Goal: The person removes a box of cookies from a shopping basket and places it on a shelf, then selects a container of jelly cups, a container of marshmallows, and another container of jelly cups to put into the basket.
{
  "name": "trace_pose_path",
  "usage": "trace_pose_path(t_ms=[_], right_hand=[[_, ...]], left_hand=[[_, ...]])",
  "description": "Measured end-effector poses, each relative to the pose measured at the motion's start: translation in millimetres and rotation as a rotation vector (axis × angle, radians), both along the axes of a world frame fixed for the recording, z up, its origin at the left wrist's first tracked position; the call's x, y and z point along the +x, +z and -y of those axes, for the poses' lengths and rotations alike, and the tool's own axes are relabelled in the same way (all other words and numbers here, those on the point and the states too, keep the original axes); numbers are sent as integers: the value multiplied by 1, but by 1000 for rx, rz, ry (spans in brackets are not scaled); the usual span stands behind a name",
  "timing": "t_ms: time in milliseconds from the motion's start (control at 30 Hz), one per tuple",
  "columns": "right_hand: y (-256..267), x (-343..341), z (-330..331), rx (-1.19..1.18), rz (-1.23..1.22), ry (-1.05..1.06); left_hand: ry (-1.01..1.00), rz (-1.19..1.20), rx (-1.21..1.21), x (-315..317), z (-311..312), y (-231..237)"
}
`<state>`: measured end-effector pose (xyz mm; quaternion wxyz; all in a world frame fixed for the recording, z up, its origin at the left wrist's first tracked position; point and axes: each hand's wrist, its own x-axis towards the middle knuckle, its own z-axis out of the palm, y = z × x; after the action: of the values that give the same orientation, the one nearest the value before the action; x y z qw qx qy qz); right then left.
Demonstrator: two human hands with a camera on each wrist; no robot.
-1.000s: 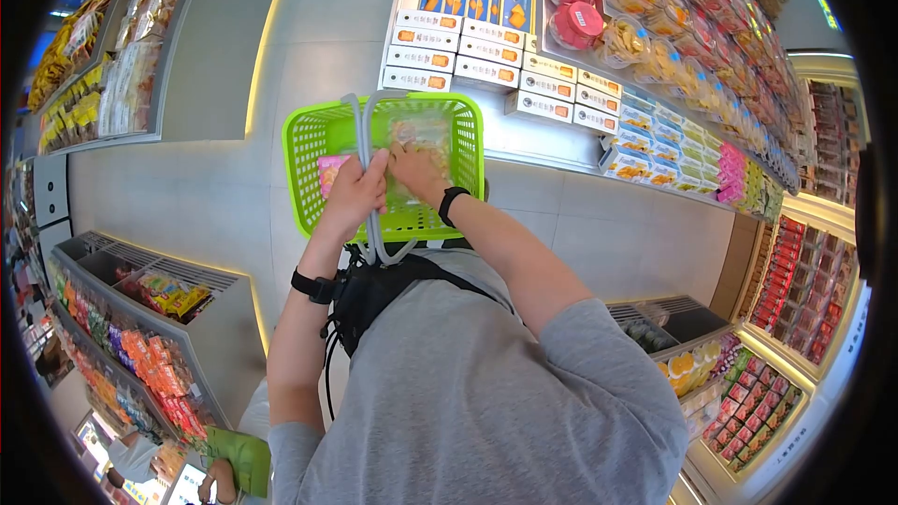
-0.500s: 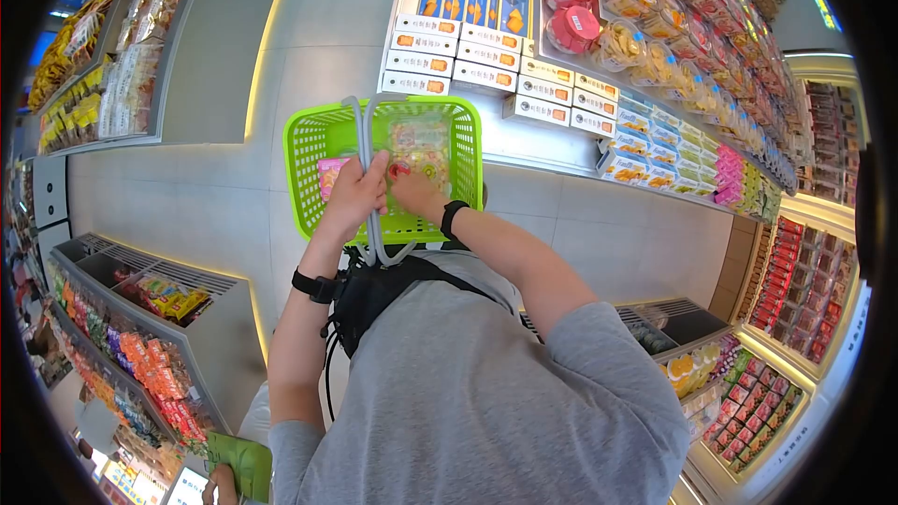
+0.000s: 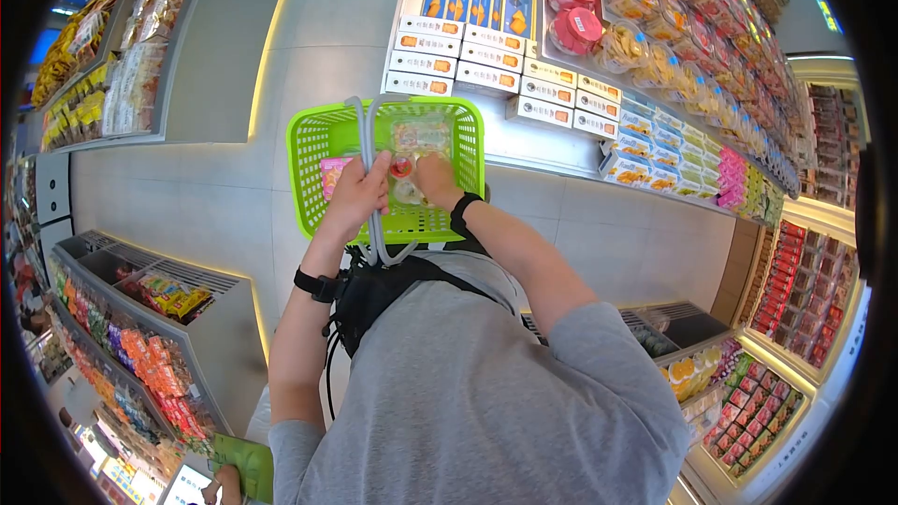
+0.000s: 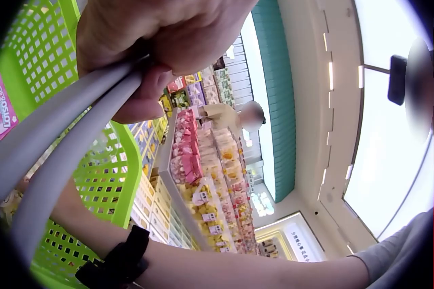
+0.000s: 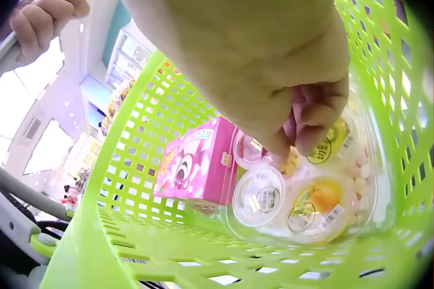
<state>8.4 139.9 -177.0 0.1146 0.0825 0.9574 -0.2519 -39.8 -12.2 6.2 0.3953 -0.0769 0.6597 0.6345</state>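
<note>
My left hand grips the two grey handles of a green basket. Inside the basket, my right hand is low over several small round cups, its fingers bent down at them in the right wrist view; whether they pinch one is unclear. A white-lidded cup and an orange-topped cup lie beside a yellow-green cup partly behind the fingertips. Next to them stands a pink box. A clear pack lies toward the basket's far side.
A display of white boxes and red-lidded jars borders the basket's far right. Snack shelves stand at the left, with pale floor between. Another person's hand shows at the lower left.
My right hand has moved slightly toward the basket's right side, leaving a red-topped cup and a pale cup more exposed. My left hand keeps its hold on the handles.
</note>
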Motion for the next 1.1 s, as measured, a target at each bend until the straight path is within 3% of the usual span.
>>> trace_pose_path(t_ms=[33,100,233,500,633,700,1100], right_hand=[[3,0,-3,0,-1,4],[7,2,-12,77,53,219],[-3,2,-16,135,45,207],[4,-4,-14,222,81,412],[12,-5,-9,163,35,385],[8,-5,-5,114,7,259],[24,12,-7,-67,43,194]], left_hand=[[-4,1,-3,0,0,0],[-7,3,-2,0,-1,2],[-11,-5,4,0,-3,4],[-6,1,9,1,0,3],[-16,-10,3,2,0,5],[-16,-13,5,1,-1,6],[39,88,58,20,5,18]])
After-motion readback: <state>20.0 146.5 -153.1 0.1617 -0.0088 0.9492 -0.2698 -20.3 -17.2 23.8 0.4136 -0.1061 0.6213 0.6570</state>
